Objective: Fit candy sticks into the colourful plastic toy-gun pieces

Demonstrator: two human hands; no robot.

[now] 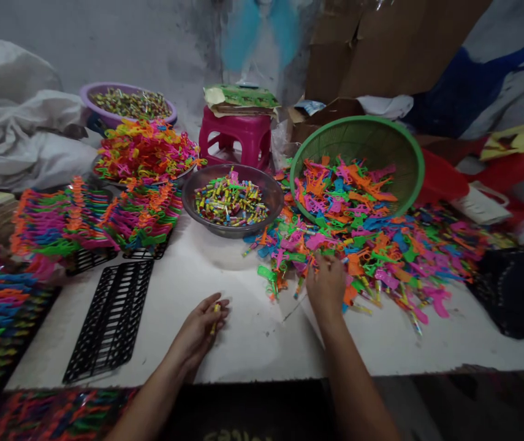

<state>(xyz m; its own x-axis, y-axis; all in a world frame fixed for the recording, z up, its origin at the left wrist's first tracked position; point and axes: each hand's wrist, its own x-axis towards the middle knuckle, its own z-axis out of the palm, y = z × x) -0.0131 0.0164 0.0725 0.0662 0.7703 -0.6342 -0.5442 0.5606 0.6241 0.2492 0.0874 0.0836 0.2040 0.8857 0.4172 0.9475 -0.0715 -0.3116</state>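
My left hand (pixel 201 326) is over the near part of the white table, its fingers curled round a small yellow tube (pixel 216 315). To the right, my right hand (pixel 326 285) reaches into the near edge of a loose pile of bright plastic toy pistols (pixel 381 245), some with small tubes on them. Its fingers bend down among the pieces, and what they grip is hidden. Beyond my hands stands a dark bowl (pixel 189 205) full of similar small yellow tubes. A green basket (pixel 420 174) lies tipped toward me, with more toy pistols spilling from its mouth.
Black slotted racks (pixel 110 318) lie on the left; others there hold rows of coloured toy pistols (pixel 91 220). Behind them are a heaped tray of coloured pieces (pixel 146 150) and a purple basin (pixel 84 92) of tubes. A pink stool (pixel 236 131) stands at the back, near a cardboard box (pixel 381 49).
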